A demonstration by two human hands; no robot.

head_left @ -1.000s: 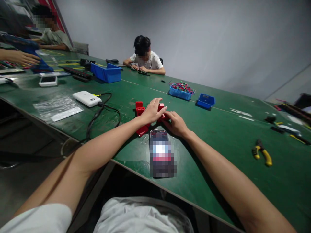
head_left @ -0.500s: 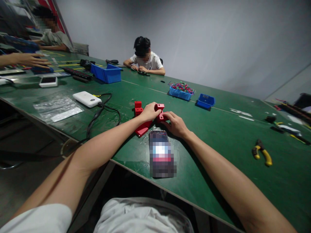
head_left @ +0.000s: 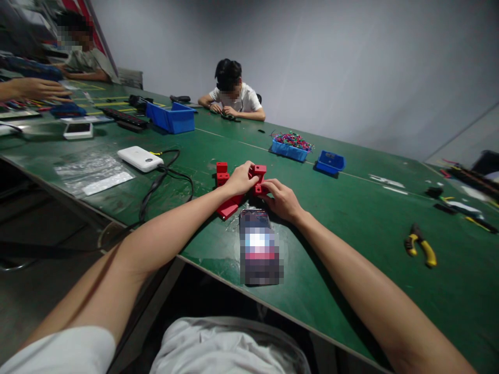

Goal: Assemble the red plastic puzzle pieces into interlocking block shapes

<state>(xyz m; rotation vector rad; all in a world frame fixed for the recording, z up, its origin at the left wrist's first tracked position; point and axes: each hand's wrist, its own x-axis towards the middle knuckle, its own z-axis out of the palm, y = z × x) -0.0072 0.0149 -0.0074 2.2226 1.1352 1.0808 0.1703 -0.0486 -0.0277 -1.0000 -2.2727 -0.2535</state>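
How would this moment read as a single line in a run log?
left hand: gripping red fixture | right hand: on red fixture | phone: flat, nearer table edge | pliers: untouched

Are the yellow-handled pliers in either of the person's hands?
No, the pliers lie alone on the green table, far right of both hands.

You have a phone (head_left: pixel 260 248) lying on the green table (head_left: pixel 351 218) at its near edge. Left of the phone sit a white power bank (head_left: pixel 139 158) with a black cable (head_left: pixel 156 183) and a clear plastic bag (head_left: pixel 91 173). Beyond the phone stand a blue tray of coloured parts (head_left: pixel 290 145) and a small blue bin (head_left: pixel 330 162). Far right of the phone lie yellow-handled pliers (head_left: pixel 420 245).
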